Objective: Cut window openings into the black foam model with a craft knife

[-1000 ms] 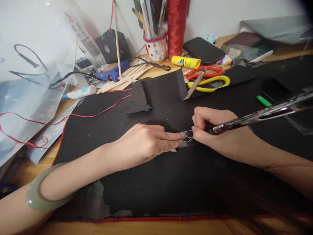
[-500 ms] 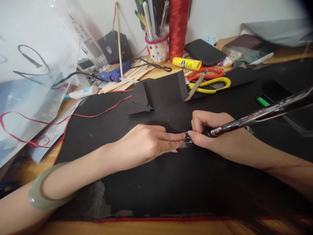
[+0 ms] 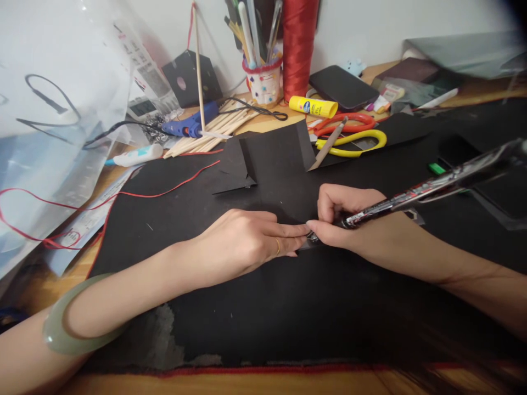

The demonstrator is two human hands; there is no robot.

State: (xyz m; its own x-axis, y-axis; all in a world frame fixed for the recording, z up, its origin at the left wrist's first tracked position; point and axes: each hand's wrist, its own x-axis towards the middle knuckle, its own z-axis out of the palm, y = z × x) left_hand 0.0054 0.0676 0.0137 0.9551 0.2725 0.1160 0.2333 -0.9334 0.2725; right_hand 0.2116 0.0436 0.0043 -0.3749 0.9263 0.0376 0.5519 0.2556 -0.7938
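Observation:
My right hand (image 3: 349, 216) is closed around a black pen (image 3: 395, 203) with a patterned barrel, its tip hidden behind my thumb and fingers. Beside it, my left hand (image 3: 251, 238) lies with its fingers stretched out. Those fingertips press on a small clear, shiny piece (image 3: 308, 245), mostly covered by both hands, on the black surface. My right thumb meets the left fingertips there. Just beyond the hands stands a folded black paper piece (image 3: 275, 151) with raised flaps.
A black mat (image 3: 206, 323) with red edging covers the desk. Yellow-handled scissors (image 3: 374, 144), a glue stick (image 3: 313, 106), a blue glue gun (image 3: 191, 123), wooden sticks (image 3: 222, 129), a decorated pen cup (image 3: 265, 82) and red ribbon (image 3: 102, 206) lie or stand behind and left.
My right hand and the pen have shifted slightly left, closer to the left fingertips, covering more of the clear piece. My left hand keeps its place, and the view has moved slightly.

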